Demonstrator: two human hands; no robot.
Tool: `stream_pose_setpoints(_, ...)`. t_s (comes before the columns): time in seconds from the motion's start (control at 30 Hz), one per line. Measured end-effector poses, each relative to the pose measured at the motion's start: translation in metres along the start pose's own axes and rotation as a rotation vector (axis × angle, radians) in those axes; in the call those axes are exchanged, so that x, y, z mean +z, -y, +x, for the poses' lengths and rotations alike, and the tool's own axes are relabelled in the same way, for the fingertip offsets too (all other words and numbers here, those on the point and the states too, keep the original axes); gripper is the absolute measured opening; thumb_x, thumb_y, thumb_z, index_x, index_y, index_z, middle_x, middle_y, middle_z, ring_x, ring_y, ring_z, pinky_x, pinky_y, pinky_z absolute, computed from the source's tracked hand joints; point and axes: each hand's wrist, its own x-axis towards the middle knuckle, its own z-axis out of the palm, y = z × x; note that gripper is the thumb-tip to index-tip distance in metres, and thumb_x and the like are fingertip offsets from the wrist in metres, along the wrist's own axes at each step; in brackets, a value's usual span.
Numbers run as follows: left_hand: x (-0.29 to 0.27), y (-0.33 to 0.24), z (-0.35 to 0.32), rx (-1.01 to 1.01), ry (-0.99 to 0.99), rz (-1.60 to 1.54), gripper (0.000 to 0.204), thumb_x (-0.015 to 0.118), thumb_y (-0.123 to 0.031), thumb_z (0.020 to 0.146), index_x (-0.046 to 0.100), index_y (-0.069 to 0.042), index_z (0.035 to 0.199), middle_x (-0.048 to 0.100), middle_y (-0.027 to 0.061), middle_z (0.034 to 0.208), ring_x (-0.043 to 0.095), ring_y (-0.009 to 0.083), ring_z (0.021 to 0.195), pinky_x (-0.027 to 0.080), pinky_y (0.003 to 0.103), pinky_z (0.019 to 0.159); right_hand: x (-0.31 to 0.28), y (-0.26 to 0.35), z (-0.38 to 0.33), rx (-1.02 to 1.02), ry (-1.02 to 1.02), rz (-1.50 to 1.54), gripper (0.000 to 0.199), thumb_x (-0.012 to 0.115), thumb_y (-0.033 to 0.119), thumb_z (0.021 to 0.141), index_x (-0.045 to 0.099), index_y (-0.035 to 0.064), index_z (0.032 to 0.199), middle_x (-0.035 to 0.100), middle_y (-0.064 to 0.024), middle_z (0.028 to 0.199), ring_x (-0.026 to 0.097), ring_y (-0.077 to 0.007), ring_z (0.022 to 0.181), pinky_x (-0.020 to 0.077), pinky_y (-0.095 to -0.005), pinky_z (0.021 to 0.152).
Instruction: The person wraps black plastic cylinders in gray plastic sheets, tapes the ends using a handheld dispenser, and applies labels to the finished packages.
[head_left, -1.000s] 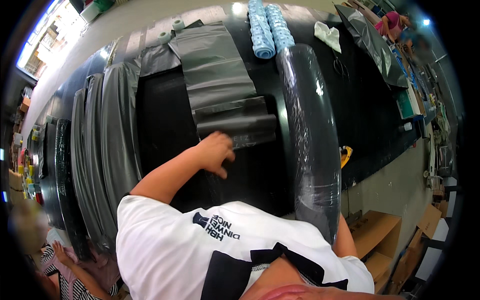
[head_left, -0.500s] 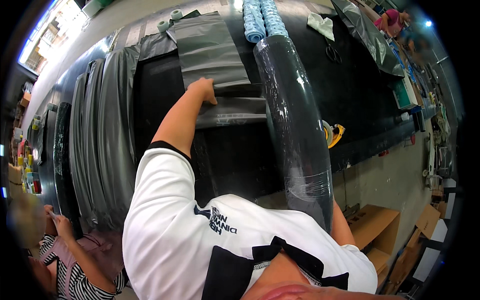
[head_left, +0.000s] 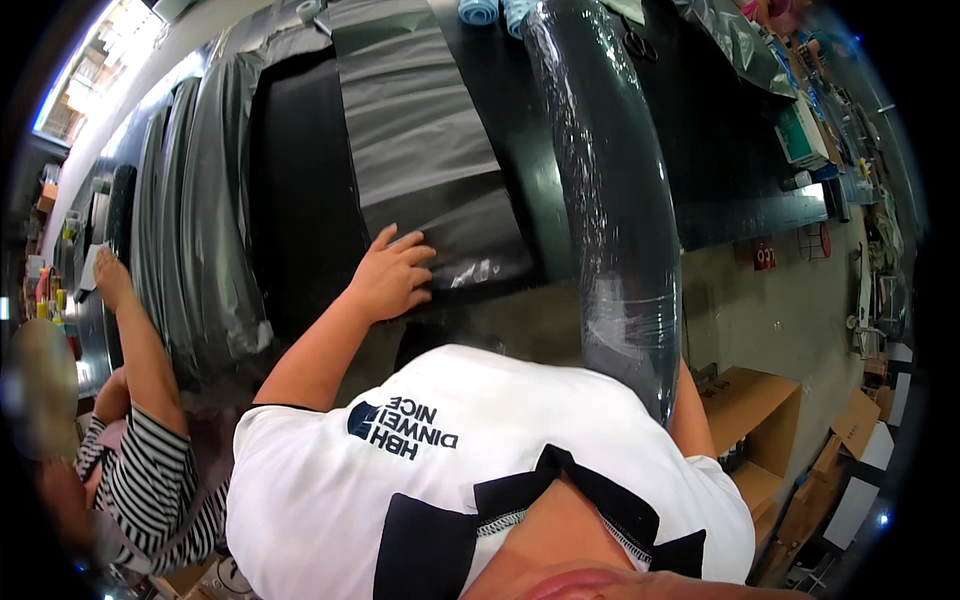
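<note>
My left hand (head_left: 393, 275) lies open, fingers spread, at the near end of a long grey plastic sheet (head_left: 425, 150). That sheet stretches flat across the black table (head_left: 300, 170) and reaches its near edge. A thick, dark roll in shiny clear wrap (head_left: 625, 170) slants from the far side of the table to my chest, on my right. My right arm (head_left: 692, 410) passes behind the near end of this roll, which hides my right hand.
Long grey plastic bundles (head_left: 185, 230) lie on the left, beside a co-worker in a striped top (head_left: 150, 480). Light blue rolls (head_left: 480, 12) and black scissors (head_left: 640, 45) are at the far side. A cardboard box (head_left: 750, 410) stands on the floor at right.
My left hand has come nearer and let go of the sheet's fold. The sheet now lies spread to the table's near edge. The roll's far end no longer covers the blue rolls' near ends.
</note>
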Motion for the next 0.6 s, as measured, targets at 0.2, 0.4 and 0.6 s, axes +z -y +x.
stream_pose_setpoints(0.2,0.029,0.001,-0.002,-0.164,-0.100,-0.344,0.040,0.080,-0.021,0.073,0.067,-0.007,0.108,0.061,0.0126,0.122,0.054,0.0315,0.118,0.045,0.039,0.099,-0.012,-0.029,-0.030,0.052,0.037,0.006,0.072,0.076,0.041,0.074,0.056,0.0028,0.132,0.063,-0.0105,0.124,0.059,-0.0185,0.112,0.0438,-0.0329,0.100)
stream_pose_setpoints(0.4,0.052,-0.027,-0.007,-0.118,0.009,0.113,0.058,0.074,-0.037,0.076,0.062,-0.008,0.125,0.045,0.0112,0.142,0.038,0.0305,0.134,0.036,0.045,0.107,-0.017,-0.053,-0.047,0.110,0.069,0.039,0.072,0.076,0.042,0.075,0.056,0.0029,0.132,0.063,-0.0104,0.124,0.059,-0.0185,0.112,0.0436,-0.0330,0.100)
stream_pose_setpoints(0.6,0.067,-0.034,-0.006,-0.189,-0.146,0.077,0.063,0.071,-0.039,0.074,0.059,-0.003,0.126,0.046,0.0127,0.139,0.038,0.0315,0.133,0.035,0.046,0.107,-0.022,-0.068,-0.054,0.156,0.093,0.059,0.072,0.075,0.043,0.075,0.056,0.0031,0.132,0.063,-0.0104,0.124,0.059,-0.0186,0.112,0.0433,-0.0330,0.101)
